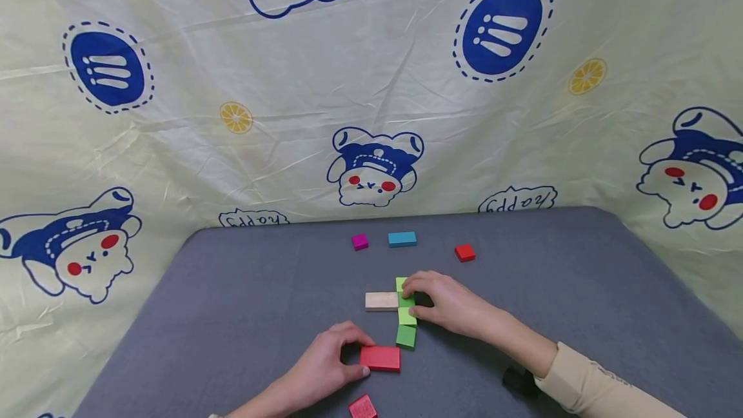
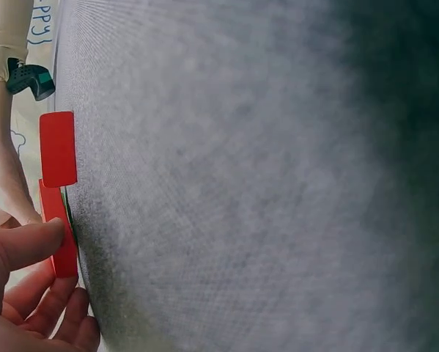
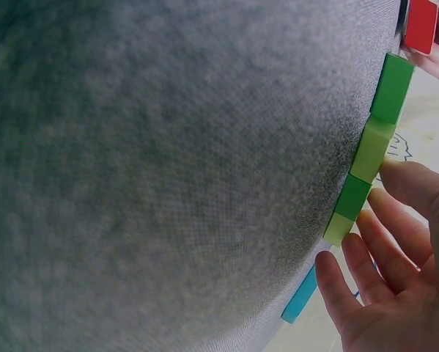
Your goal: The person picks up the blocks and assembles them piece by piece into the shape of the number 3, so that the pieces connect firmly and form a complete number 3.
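My left hand pinches a flat red block between thumb and fingers, just left of and nearer than a column of green blocks. In that column, dark green and light green blocks alternate. My right hand has its thumb and fingertips against the right side of the column's middle, and the index finger covers part of the far blocks. A pale wooden block lies against the column's left side. In the right wrist view the fingers are loosely spread along the blocks.
A smaller red block lies near the front edge of the view. Toward the back of the grey table lie a magenta block, a blue block and another red block. A printed curtain hangs behind.
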Available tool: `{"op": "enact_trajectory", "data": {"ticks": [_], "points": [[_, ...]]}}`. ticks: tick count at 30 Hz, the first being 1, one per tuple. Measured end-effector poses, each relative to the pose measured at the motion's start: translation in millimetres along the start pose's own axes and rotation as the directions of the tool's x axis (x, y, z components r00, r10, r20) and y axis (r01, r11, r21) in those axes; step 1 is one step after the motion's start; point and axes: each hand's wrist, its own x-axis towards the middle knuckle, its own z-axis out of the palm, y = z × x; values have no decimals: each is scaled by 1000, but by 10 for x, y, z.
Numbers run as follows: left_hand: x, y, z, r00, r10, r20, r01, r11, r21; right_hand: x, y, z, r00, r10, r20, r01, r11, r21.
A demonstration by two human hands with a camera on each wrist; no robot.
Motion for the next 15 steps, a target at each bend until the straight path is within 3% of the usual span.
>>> {"op": "enact_trajectory", "data": {"ticks": [15], "points": [[38,-10,22,999,33,-41,-30,996,85,6,4,2,1000,5,-2,-5,1000,6]]}}
